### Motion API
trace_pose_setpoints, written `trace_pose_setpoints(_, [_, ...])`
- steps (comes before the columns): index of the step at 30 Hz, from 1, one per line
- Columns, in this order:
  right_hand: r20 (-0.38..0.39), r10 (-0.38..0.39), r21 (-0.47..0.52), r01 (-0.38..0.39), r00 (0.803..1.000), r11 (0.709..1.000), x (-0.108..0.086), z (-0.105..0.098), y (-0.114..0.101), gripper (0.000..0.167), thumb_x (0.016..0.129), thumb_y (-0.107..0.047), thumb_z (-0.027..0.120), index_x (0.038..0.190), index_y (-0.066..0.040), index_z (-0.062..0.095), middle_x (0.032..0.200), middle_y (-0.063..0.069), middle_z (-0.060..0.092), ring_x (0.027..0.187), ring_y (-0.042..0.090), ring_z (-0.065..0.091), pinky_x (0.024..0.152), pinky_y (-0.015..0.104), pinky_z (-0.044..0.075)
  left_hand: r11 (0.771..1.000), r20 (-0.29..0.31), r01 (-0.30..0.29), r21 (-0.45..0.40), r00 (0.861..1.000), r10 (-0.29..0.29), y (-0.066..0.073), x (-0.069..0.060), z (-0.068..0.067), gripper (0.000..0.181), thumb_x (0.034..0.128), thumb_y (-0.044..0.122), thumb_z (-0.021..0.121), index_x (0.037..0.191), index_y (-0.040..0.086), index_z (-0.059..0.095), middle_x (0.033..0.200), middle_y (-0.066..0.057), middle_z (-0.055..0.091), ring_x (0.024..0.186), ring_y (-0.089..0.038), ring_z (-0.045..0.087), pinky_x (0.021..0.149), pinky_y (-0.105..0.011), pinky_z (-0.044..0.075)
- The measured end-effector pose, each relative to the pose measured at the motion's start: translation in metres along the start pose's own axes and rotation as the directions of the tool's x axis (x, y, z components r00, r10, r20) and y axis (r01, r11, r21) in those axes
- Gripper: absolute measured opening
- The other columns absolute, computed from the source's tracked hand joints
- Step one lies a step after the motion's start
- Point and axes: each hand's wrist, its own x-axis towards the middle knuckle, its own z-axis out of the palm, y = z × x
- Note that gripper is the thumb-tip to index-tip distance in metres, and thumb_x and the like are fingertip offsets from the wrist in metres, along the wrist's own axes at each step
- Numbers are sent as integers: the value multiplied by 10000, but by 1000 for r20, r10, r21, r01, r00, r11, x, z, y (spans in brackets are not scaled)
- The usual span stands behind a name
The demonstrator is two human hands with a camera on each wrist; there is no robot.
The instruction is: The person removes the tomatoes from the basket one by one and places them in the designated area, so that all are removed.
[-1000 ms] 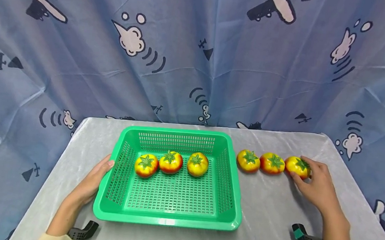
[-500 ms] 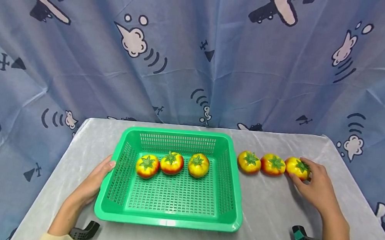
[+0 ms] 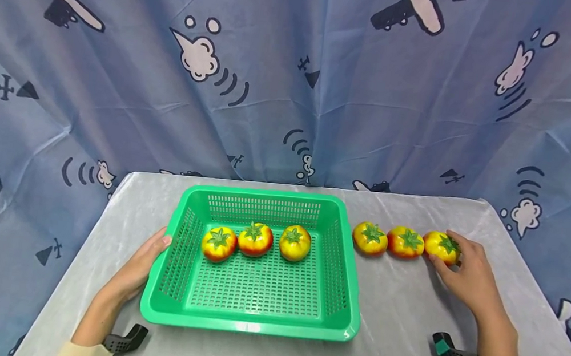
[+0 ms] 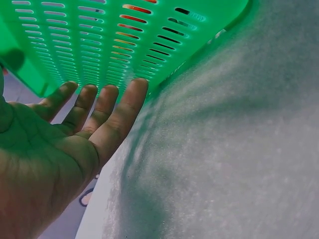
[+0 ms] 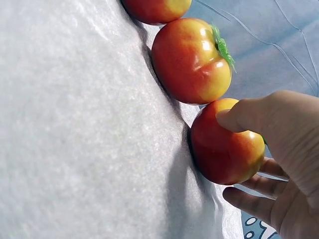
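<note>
A green basket [image 3: 250, 327] on the table holds three red-yellow tomatoes, one of them yellower [image 3: 294, 243]. My left hand [image 3: 138, 270] is at its left side, thumb over the rim; in the left wrist view the fingers [image 4: 117, 119] touch the outer wall from below the rim. To the basket's right, three tomatoes stand in a row on the table. My right hand [image 3: 472, 279] holds the rightmost tomato [image 3: 439, 247] between thumb and fingers; the right wrist view shows the thumb on this tomato [image 5: 224, 149], which touches the middle one [image 5: 187, 59].
A pale cloth covers the table [image 3: 396, 315]. Behind it hangs a blue curtain [image 3: 275, 74] with airplane and cloud prints. Black straps [image 3: 125, 341] are around both wrists.
</note>
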Motion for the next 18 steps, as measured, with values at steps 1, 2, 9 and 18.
trace_pose_setpoints(1, [3,2,0,-2,1000,1000,0,-1,-1,721,1015,-245,708,1566,79,376,1414,476,392,1201,611,452,961,826,433,1000,-1,1,4,1000,-1,0,0,0,687,1175,379,264,1669,-53,63,1395,-467,485,1034,-162,770,885,-390,682])
trace_pose_setpoints(2, [2,2,0,-2,1000,1000,1,-1,-1,722,1014,-246,708,1567,79,376,1415,478,393,1204,612,451,962,827,433,1000,0,0,5,1000,0,0,0,0,690,1175,386,263,1670,-51,64,1400,-482,469,1033,-166,772,885,-397,682])
trace_pose_setpoints(9, [18,11,2,-11,1000,1000,1,-2,0,743,1020,-264,699,1583,75,352,1433,484,385,1234,625,435,973,843,425,1000,-1,2,7,1000,-2,1,0,2,697,1172,402,269,1668,-51,81,1394,-485,468,1037,-170,771,887,-399,682])
trace_pose_setpoints(18, [7,20,4,-20,1000,1000,0,-7,-3,754,1035,-298,677,1616,33,328,1482,476,343,1311,648,379,1033,865,362,1000,-3,-7,6,1000,7,1,0,1,684,1174,382,268,1663,-61,88,1389,-454,494,1048,-171,767,889,-388,681])
